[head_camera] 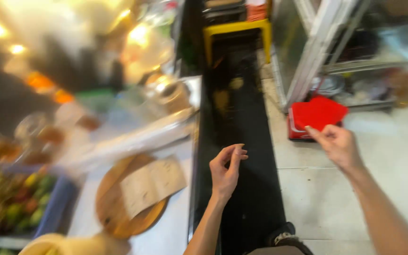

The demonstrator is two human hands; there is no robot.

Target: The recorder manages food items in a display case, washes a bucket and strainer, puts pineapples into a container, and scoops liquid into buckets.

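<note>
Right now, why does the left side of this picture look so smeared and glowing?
Head view: motion blur smears the counter and its round wooden board; lamps at top left flare into glare. The left hand and right hand look sharper, both empty; the red dustpan reads clearly.

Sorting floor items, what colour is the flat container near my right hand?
Red, seen in the head view: the flat container beyond the right hand.
</note>
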